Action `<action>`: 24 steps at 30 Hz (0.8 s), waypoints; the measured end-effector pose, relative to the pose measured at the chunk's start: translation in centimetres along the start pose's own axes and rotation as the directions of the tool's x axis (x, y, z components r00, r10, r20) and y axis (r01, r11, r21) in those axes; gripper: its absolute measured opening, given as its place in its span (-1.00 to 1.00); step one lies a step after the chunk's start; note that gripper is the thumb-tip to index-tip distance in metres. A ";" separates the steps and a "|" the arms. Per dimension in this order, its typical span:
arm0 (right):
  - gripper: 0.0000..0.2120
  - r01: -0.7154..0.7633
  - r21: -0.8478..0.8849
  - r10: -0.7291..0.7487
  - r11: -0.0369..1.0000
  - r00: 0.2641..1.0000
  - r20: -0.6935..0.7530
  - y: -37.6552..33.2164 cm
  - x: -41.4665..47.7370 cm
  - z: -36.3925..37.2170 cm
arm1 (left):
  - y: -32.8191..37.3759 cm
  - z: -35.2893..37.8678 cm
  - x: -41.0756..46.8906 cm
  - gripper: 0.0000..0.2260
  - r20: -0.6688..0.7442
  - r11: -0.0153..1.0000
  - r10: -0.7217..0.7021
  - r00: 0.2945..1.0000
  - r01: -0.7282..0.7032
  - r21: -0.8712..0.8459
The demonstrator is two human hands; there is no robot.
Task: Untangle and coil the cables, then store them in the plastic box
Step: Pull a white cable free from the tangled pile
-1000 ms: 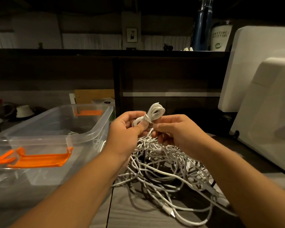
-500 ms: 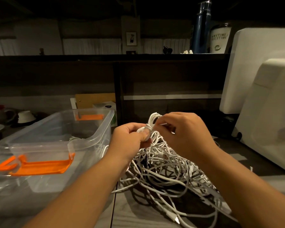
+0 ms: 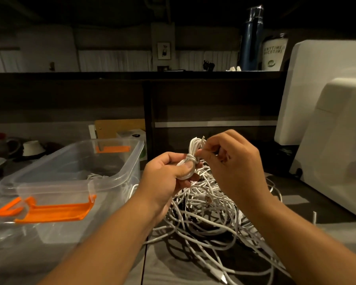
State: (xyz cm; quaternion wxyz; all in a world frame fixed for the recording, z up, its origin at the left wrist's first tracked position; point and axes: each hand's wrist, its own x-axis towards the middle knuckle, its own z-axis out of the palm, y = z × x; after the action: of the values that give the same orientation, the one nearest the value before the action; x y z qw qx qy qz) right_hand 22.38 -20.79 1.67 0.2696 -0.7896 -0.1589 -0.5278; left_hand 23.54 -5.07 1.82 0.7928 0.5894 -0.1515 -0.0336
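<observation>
A dim room with a dark partition behind, and in front of it a grey wood-grain desk (image 3: 333, 233). At its right edge stands a large white moulded machine housing (image 3: 327, 140); what it is I cannot tell.

On the desk's left side sits the clear rectangular plastic box (image 3: 49, 182), open-topped, with an orange clip-on latch (image 3: 56, 210) at its near end. A bit of white cable (image 3: 97, 175) already lies inside it.

Just right of the box, under both hands, spreads the loose tangle of white cables (image 3: 210, 219), mostly unsorted.

The left hand (image 3: 164, 175) is closed round a small bundle of coiled white cable (image 3: 190, 159), thumb pressing the wraps at its waist. The right hand (image 3: 234, 167) pinches a strand of the same bundle, close by the wraps; which strand I cannot tell. The hands nearly touch, above the heap.

The bundle's long axis runs from the left palm up and away, loops on top.

This looks like the tying-off of one coil. The box lies to the left of the hands, on the side of the hand that carries the bundle, so that hand is better placed to drop it in. Most of the cables have yet to be untangled.
</observation>
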 end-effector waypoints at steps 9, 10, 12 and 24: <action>-0.89 -0.057 0.061 0.053 0.997 0.997 0.059 -0.3 -0.6 0.6 | -0.3 0.1 0.2 -0.90 -0.067 1.000 0.019 0.998 -0.019 -0.011; -0.88 -0.047 0.047 0.044 0.998 0.996 0.074 -0.4 -0.6 0.7 | -0.3 -0.1 0.2 -0.90 -0.070 1.000 0.028 0.997 -0.028 -0.007; -0.87 -0.033 0.014 0.032 0.999 0.995 0.098 -0.5 -0.6 0.6 | -0.3 -0.2 0.2 -0.89 -0.064 0.998 0.054 0.996 -0.052 0.022; -0.87 -0.247 0.205 0.232 0.947 0.968 0.098 -1.6 -1.2 0.6 | -0.7 0.0 0.3 -0.90 -0.038 0.995 0.090 0.995 -0.089 0.037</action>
State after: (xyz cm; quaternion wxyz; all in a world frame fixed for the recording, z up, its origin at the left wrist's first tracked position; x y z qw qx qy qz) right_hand 21.50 -19.06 0.75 0.4098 -0.7878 -0.1278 -0.4418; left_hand 23.92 -5.35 1.17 0.7858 0.5965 -0.1627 0.0164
